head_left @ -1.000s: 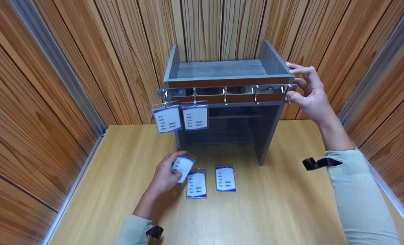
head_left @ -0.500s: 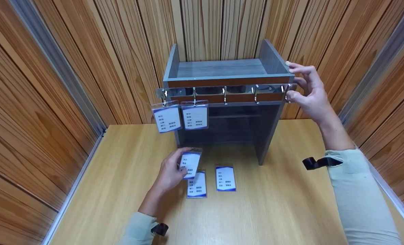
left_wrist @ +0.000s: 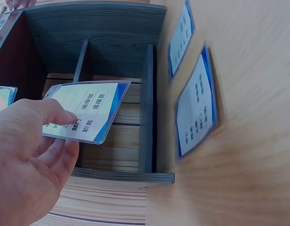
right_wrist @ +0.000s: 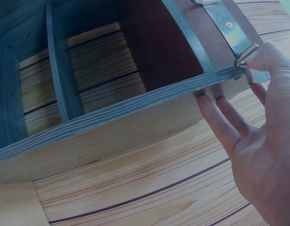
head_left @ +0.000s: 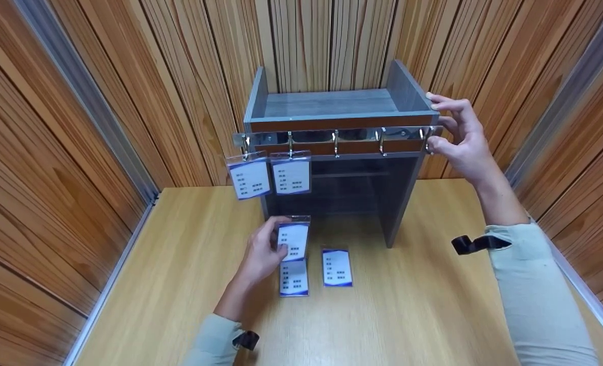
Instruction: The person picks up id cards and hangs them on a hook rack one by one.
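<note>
My left hand [head_left: 262, 252] pinches an ID badge [head_left: 295, 239] in a clear plastic sleeve, thumb on its printed face. The held badge [left_wrist: 100, 106] is above the table, in front of the grey shelf unit [head_left: 408, 203]. Below it lies a second badge [head_left: 294, 280], its top covered in the head view. Another badge [head_left: 337, 268] lies to the right. Two badges, one left [head_left: 249, 178] and one beside it [head_left: 291, 175], hang from the metal hook rail [head_left: 355, 134]. My right hand [head_left: 464, 140] grips the shelf's upper right corner, thumb by the end hook [right_wrist: 246, 54], fingertips against the side panel [right_wrist: 112, 127].
Several hooks to the right of the hanging badges carry nothing. The shelf stands on a wooden table [head_left: 383, 325], near the slatted back wall [head_left: 327, 46]. Slatted walls also flank the table, left [head_left: 52, 178] and right [head_left: 561, 117].
My left hand has moved right and slightly away from me with the badge, which has turned from tilted to nearly upright in the head view. My right hand keeps its place.
</note>
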### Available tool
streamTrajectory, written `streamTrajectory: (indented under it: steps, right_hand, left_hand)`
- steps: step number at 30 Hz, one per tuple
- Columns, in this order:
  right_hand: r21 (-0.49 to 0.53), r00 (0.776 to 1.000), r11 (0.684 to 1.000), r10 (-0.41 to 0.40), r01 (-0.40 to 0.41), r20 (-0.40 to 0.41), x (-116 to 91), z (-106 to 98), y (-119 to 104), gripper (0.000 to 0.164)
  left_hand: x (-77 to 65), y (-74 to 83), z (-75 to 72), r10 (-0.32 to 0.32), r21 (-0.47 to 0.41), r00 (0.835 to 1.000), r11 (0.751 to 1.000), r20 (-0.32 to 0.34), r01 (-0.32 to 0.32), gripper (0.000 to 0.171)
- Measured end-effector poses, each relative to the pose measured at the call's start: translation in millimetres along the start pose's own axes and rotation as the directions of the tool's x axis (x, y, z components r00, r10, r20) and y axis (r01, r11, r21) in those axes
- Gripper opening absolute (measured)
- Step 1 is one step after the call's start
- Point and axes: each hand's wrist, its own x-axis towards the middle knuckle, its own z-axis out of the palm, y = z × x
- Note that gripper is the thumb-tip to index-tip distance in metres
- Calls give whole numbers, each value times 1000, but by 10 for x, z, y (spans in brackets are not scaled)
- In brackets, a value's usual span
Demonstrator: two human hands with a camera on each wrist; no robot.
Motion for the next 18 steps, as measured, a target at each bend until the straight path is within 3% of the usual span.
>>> streamTrajectory:
  steps: [6,13,18]
  right_hand:
    - [-15,1000,1000,-2,2,-3,8,-13,11,51]
    - [16,1000,1000,-10,10,0,11,-23,28,53]
    - [11,1000,1000,-3,3,-4,10,-16,24,53]
  left_hand:
    - [28,65,21,10,-4,1000,1000,-16,-10,51]
    - [66,139,63,114,-30,993,993,-34,-115,49]
    - [118,226,92,138,-29,990,990,-41,-140,49]
